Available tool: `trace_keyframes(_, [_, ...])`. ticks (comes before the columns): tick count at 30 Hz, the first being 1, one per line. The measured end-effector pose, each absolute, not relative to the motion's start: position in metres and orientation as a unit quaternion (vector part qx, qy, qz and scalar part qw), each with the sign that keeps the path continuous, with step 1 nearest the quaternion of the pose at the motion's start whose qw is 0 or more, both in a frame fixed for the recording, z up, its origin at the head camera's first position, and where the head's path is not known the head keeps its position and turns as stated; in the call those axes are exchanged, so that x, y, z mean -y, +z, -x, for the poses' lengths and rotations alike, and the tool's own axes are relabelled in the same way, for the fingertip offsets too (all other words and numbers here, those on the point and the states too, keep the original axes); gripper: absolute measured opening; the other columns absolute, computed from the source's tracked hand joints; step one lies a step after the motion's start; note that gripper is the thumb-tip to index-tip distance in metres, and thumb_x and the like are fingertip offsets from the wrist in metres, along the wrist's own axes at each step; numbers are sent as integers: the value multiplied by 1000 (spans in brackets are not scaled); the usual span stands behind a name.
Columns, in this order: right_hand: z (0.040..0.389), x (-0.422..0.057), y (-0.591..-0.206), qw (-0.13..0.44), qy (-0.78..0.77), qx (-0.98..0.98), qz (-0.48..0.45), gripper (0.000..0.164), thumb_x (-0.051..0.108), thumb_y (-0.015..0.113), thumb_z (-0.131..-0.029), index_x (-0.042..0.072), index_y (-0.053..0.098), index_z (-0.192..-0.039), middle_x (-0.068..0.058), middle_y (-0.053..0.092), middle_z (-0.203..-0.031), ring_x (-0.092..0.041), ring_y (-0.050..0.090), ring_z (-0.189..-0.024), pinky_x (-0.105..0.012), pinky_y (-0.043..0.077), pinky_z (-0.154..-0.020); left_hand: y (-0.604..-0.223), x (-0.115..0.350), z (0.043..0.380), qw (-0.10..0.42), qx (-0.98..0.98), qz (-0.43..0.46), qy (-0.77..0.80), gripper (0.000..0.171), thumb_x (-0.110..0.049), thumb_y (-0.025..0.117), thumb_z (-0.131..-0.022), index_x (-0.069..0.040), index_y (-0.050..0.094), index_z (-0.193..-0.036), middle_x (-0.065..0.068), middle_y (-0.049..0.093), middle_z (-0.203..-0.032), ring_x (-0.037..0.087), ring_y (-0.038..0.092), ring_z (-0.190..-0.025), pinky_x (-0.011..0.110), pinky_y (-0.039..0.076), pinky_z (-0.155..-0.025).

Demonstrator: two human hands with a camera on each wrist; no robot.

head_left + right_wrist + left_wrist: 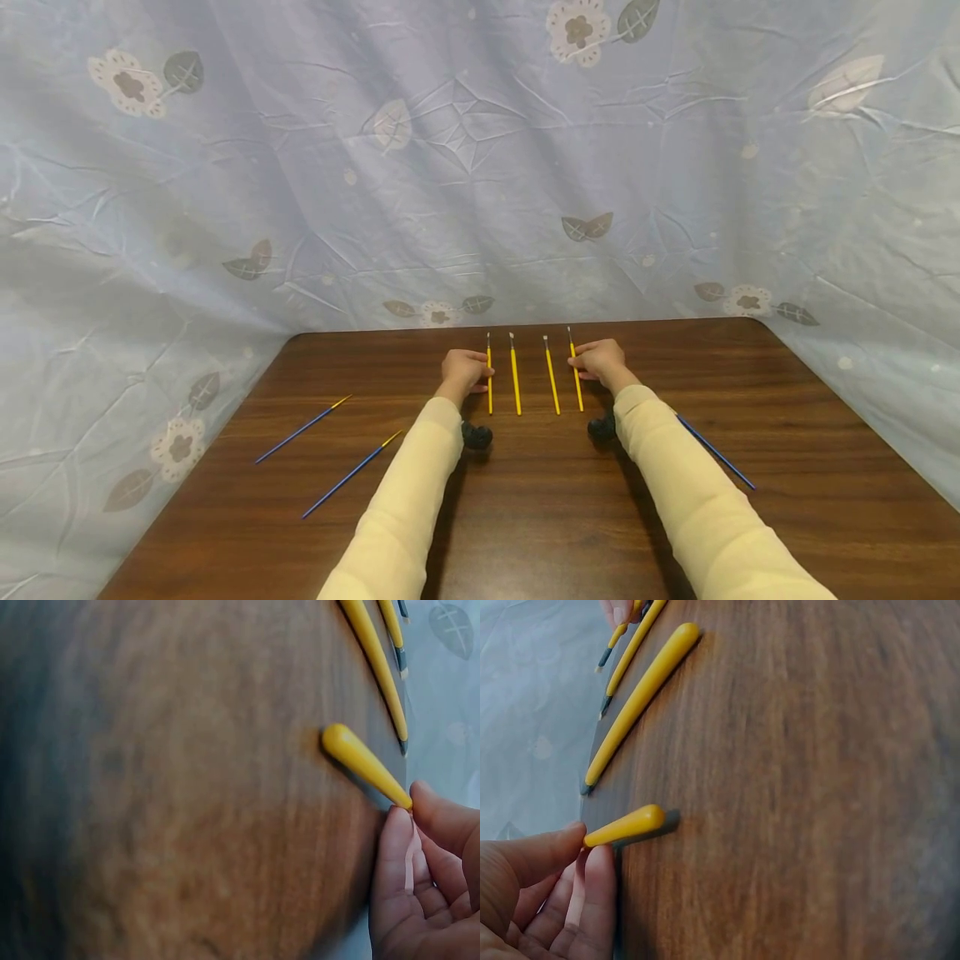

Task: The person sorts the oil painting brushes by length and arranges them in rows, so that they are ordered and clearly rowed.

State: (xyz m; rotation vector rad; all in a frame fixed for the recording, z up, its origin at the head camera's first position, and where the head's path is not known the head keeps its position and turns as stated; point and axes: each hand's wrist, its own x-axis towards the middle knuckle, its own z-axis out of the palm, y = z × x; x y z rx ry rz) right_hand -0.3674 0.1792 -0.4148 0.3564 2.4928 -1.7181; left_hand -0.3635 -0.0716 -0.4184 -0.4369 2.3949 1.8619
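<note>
Between thumb and fingers, my left hand (463,372) pinches the leftmost yellow paintbrush (491,393) near the table's far edge. Its rounded handle end (641,821) points toward me in the left wrist view, with a shadow beside it. Likewise, my right hand (602,363) pinches the rightmost yellow paintbrush (579,392), whose handle (360,759) shows in the right wrist view. Two more yellow paintbrushes lie between the hands, a left one (516,382) and a right one (552,383). All have their bristle ends toward the far edge.
On the brown wooden table (525,517), two slim blue sticks with yellow ends, a farther one (300,431) and a nearer one (348,478), lie at the left. Another blue stick (716,452) lies right, partly behind the sleeve. A flowered curtain (465,208) hangs around the table.
</note>
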Motion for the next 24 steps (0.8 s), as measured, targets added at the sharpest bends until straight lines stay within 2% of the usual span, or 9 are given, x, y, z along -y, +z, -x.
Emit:
trace_keyframes(4, [370, -178, -418, 41, -558, -820, -121, 38, 1, 72, -87, -6, 63, -123, -22, 59, -122, -17, 62, -82, -22, 57, -63, -419, 72, 364, 40, -782, 140, 606, 29, 6, 74, -81, -2, 73, -109, 13, 68, -100, 21, 65, -79, 29, 57, -52])
trace_keyframes(9, [370, -177, -420, 37, -552, -824, -122, 36, 0, 73, -85, -6, 64, -120, -22, 59, -121, -19, 63, -85, -24, 57, -63, -421, 73, 364, 40, -787, 143, 599, 28, 5, 75, -81, -2, 74, -108, 14, 67, -107, 23, 67, -81, 30, 57, -52])
trace_keyframes(18, [368, -176, -419, 22, -548, -828, -118, 36, -2, 73, -85, -8, 64, -119, -25, 57, -121, -23, 66, -86, -25, 58, -64, -425, 72, 365, 22, -795, 131, 591, 28, 7, 77, -77, -1, 75, -104, 12, 70, -97, 19, 66, -72, 29, 57, -50])
trace_keyframes(24, [368, -177, -419, 25, -552, -826, -115, 36, -3, 72, -85, -9, 64, -119, -25, 57, -122, -25, 67, -90, -25, 58, -66, -424, 71, 363, 11, -807, 120, 579, 29, 8, 78, -76, -2, 75, -104, 12, 70, -99, 21, 68, -74, 29, 57, -50])
